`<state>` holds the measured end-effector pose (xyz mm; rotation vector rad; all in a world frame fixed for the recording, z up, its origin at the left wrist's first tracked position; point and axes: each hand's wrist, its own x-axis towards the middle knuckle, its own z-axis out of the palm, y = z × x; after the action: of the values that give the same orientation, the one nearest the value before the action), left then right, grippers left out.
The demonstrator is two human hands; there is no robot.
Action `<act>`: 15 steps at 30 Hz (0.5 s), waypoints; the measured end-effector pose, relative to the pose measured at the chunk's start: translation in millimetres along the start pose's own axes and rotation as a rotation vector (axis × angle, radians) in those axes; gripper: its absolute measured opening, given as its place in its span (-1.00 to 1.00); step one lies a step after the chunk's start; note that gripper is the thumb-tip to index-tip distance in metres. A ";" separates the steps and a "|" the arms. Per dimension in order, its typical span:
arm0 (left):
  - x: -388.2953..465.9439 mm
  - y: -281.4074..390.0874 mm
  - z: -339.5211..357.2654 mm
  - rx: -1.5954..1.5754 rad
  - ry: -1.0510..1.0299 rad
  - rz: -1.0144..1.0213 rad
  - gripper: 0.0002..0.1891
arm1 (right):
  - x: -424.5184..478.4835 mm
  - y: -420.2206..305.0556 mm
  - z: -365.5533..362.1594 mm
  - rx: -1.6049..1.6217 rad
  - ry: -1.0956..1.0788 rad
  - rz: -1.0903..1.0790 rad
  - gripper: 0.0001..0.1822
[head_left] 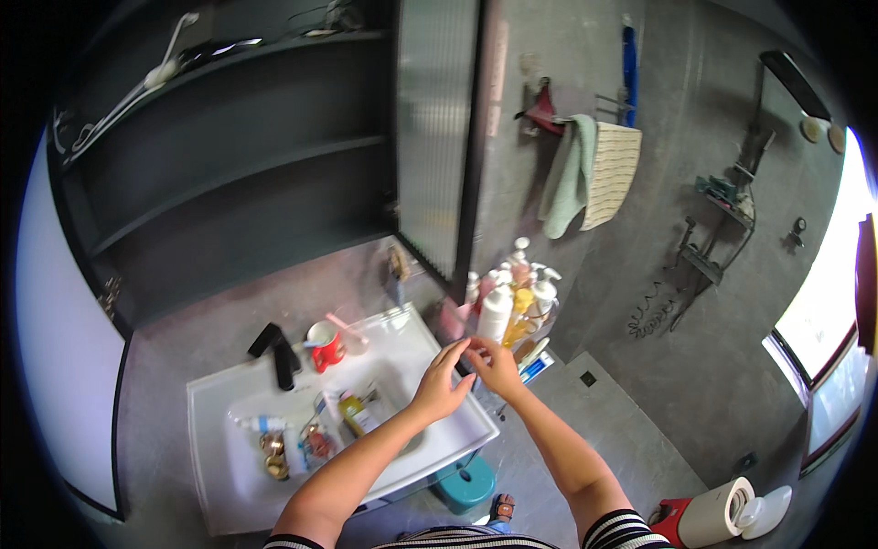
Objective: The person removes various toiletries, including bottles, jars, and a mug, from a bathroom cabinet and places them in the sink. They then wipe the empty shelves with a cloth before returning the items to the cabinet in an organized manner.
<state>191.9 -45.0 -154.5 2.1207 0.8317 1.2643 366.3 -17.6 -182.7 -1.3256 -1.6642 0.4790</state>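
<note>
My left hand (442, 386) is over the right part of the white washbasin (446, 439), fingers apart from the thumb, and no object shows in it. Close beside it, fingertips near the left ones, is my right hand (495, 367); its fingers are bent and whether they hold something small cannot be told. Just beyond the hands stands a white pump bottle (495, 312) among several toiletry bottles. In the basin lie a yellow-green bottle (354, 413), a white and blue tube (264, 423) and small items. A red mug (327, 350) stands on the basin's rim beside a black faucet (282, 357).
An open cabinet with dark shelves (240, 165) fills the upper left, its fluted glass door (435, 137) swung out. Towels (610, 175) hang on the wall. Below the basin are a teal stool (466, 484) and a sandaled foot (505, 508). A red and white appliance (713, 511) is at lower right.
</note>
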 end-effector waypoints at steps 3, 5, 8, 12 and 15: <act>73.9 10.5 52.4 -0.019 -0.013 0.070 -0.29 | 49.6 21.1 -75.2 -0.071 0.113 -0.059 -0.57; 132.4 15.8 88.4 0.049 0.030 0.220 -0.29 | 88.2 45.8 -123.0 -0.167 0.289 -0.295 -0.53; 220.3 17.8 110.8 -0.047 0.100 0.181 -0.30 | 142.7 37.2 -174.5 -0.120 0.261 -0.328 -0.49; 322.4 31.5 117.2 0.148 0.247 0.252 -0.30 | 230.0 36.7 -233.9 -0.223 0.331 -0.457 -0.47; 384.1 36.7 110.7 0.210 0.319 0.174 -0.32 | 320.4 25.5 -262.0 -0.341 0.440 -0.642 -0.45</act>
<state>442.9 197.1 44.1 2.2259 0.9652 1.7052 601.8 221.1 61.2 -0.9480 -1.7091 -0.4604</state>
